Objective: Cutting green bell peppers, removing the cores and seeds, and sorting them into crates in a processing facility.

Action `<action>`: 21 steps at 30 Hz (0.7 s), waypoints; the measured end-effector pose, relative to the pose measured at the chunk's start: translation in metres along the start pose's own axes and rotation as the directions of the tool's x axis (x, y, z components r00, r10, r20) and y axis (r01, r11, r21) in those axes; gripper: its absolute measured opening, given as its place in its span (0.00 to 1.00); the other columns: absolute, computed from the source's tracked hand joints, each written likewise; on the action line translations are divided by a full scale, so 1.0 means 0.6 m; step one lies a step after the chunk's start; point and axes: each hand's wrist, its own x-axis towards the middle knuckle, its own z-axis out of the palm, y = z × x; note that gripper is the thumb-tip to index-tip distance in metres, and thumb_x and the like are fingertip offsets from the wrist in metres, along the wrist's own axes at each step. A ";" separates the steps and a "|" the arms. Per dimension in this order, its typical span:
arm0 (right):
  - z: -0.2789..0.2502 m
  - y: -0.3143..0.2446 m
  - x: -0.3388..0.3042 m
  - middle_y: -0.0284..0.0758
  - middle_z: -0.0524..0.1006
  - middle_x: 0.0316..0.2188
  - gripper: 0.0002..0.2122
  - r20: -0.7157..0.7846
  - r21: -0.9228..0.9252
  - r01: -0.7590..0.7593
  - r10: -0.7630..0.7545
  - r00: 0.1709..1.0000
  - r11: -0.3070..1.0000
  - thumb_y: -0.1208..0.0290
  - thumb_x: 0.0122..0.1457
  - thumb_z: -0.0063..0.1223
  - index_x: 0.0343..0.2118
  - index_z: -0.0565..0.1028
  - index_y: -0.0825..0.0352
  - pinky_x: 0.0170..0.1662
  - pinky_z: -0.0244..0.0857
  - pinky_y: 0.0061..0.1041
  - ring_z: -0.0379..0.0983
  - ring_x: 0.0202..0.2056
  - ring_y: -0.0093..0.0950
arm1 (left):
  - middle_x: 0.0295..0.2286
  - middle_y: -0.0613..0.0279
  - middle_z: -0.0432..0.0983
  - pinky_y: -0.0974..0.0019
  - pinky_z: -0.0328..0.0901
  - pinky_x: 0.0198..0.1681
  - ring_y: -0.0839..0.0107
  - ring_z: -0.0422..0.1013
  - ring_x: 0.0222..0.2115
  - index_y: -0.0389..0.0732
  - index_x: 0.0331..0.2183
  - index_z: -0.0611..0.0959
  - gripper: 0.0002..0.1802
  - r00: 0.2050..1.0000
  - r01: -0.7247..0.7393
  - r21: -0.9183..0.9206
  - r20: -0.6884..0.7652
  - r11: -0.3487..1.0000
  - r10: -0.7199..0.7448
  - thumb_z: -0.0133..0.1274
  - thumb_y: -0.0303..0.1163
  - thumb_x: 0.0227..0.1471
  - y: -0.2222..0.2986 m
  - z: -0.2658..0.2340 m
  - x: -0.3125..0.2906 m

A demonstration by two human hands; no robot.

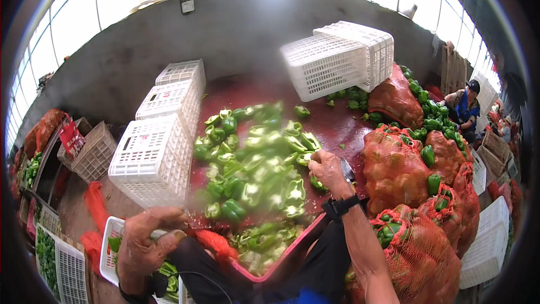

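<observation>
The right hand (329, 173) is curled just beside a knife (347, 170); I can't tell if it holds it. The left hand (149, 242) is half curled, its thumb apart from its fingers, with nothing seen in the gap. It is over a white basket (105, 256) with green bits inside. Cut and whole peppers (233, 209) lie between the hands, on a red table (332, 121). White crates (160, 135) stand to the left, full net bags (394, 163) to the right.
</observation>
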 end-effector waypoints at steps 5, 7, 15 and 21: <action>0.018 0.007 -0.017 0.50 0.80 0.31 0.14 0.060 0.034 -0.060 0.057 0.997 0.998 0.64 0.47 0.53 0.32 0.79 0.71 0.42 0.71 0.38 0.78 0.36 0.45 | 0.37 0.54 0.80 0.68 0.70 0.44 0.70 0.76 0.38 0.29 0.46 0.75 0.18 0.996 0.077 -0.026 0.042 0.997 -0.076 0.54 0.20 0.52 -0.001 -0.012 -0.026; 0.034 0.009 -0.013 0.49 0.80 0.32 0.14 0.080 0.039 -0.052 0.049 0.996 0.998 0.64 0.47 0.53 0.31 0.80 0.71 0.43 0.71 0.37 0.78 0.36 0.45 | 0.37 0.54 0.79 0.68 0.71 0.44 0.70 0.76 0.38 0.30 0.45 0.75 0.16 0.991 0.130 -0.098 0.031 0.987 -0.127 0.52 0.21 0.54 -0.033 0.000 -0.032; 0.115 0.079 0.065 0.41 0.79 0.23 0.10 0.073 -0.216 0.038 -0.022 0.997 0.976 0.71 0.49 0.55 0.31 0.78 0.72 0.27 0.72 0.31 0.78 0.25 0.31 | 0.34 0.54 0.79 0.66 0.76 0.34 0.69 0.78 0.32 0.32 0.44 0.76 0.13 0.966 0.189 -0.538 -0.049 0.822 -0.254 0.52 0.26 0.57 -0.157 0.106 0.050; 0.192 0.107 0.153 0.52 0.78 0.29 0.12 0.051 -0.417 0.039 -0.020 0.998 0.908 0.69 0.44 0.55 0.29 0.76 0.73 0.42 0.70 0.42 0.76 0.35 0.49 | 0.31 0.56 0.79 0.72 0.72 0.30 0.72 0.77 0.28 0.32 0.41 0.77 0.10 0.918 0.394 -0.359 0.107 0.846 -0.382 0.53 0.25 0.57 -0.232 0.145 0.147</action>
